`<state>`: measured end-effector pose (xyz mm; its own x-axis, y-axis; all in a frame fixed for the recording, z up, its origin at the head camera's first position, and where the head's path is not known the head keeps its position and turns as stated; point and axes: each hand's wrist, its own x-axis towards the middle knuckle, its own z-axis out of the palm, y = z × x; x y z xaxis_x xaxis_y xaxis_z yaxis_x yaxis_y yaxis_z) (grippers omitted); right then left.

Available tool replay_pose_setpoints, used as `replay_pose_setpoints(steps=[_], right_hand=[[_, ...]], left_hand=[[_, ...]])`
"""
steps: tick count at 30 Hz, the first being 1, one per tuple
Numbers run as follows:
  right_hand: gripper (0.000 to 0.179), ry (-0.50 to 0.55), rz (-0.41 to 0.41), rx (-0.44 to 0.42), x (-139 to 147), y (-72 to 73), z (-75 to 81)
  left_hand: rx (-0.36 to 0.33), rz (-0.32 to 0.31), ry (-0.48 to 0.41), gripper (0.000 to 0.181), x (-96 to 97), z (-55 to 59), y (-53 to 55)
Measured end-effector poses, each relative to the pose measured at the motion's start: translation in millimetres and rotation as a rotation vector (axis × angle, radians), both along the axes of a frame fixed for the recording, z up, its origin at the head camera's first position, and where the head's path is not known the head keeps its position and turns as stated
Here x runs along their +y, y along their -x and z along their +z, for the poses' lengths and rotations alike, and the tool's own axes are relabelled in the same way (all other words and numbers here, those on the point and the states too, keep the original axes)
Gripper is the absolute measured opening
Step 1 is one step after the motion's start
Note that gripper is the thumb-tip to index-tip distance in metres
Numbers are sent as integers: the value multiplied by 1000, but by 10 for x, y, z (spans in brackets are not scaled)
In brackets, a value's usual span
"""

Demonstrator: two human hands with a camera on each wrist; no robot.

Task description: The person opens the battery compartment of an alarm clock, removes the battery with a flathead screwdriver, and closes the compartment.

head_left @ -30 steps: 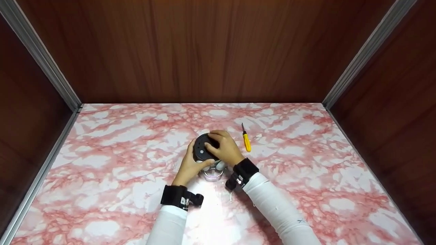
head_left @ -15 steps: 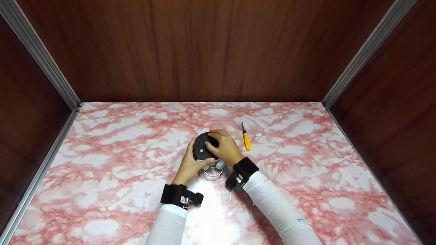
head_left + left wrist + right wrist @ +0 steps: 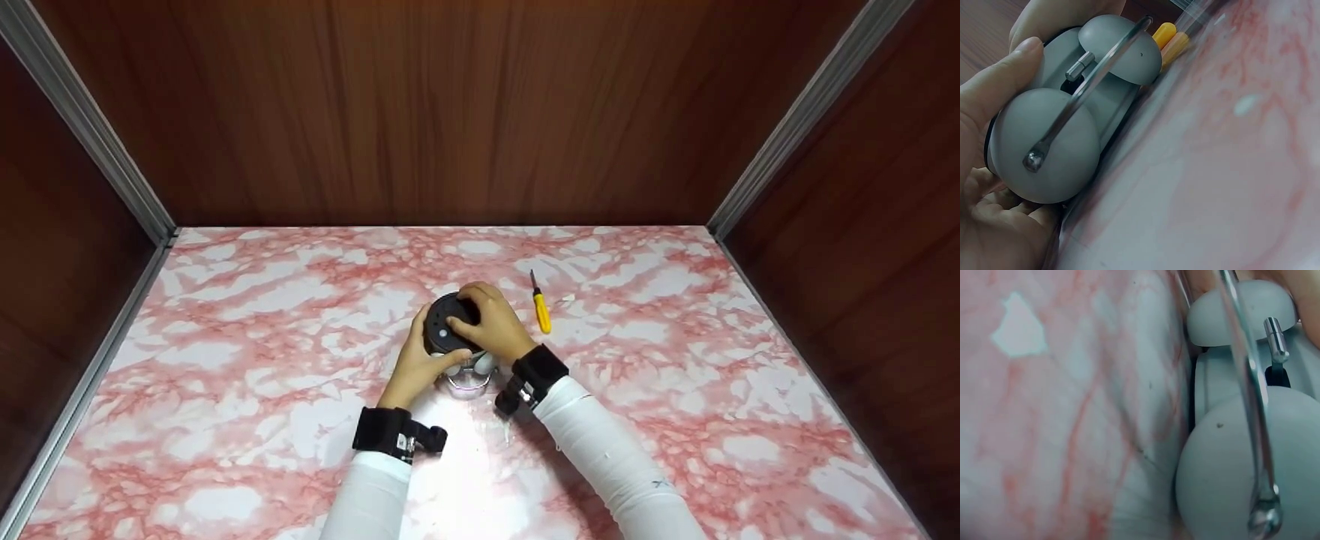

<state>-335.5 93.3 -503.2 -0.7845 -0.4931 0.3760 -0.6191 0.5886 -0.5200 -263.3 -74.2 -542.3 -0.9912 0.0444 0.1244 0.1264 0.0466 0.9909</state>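
Note:
A twin-bell alarm clock (image 3: 442, 311) lies between my hands in the head view, its round black back facing up and its bells toward me. My left hand (image 3: 420, 364) grips it from the left, thumb along the bell side and fingers round the edge. Over the right part of the back, my right hand (image 3: 501, 324) curls its thumb and fingers, hiding whatever is beneath them. Both wrist views show the grey bells, with one bell (image 3: 1044, 146) below the thumb, a curved metal handle (image 3: 1249, 382) and a small hammer (image 3: 1080, 66).
A screwdriver (image 3: 541, 309) with a yellow handle lies beyond the right hand, its tip pointing away. A small pale scrap (image 3: 568, 298) is beside it. The pink-and-white marbled table (image 3: 262, 300) is bounded by brown wood-look walls (image 3: 450, 112) at the back and sides.
The right thumb and fingers have shifted slightly on the clock's back. The left hand keeps its grip, and the clock and screwdriver stay in place.

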Motion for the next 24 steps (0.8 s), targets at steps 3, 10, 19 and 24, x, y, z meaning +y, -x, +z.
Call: replay_pose_setpoints(steps=[3, 10, 19, 24], right_hand=[[42, -5, 3, -8, 1, 4, 2], [43, -7, 8, 3, -9, 19, -1], [44, -2, 6, 2, -7, 18, -10], [44, -4, 5, 2, -2, 21, -18]], left_hand=[[-3, 1, -5, 108, 0, -1, -1], [11, -8, -28, 107, -13, 0, -7], [20, -11, -34, 107, -8, -6, -3], [23, 2, 9, 108, -5, -8, -2]])
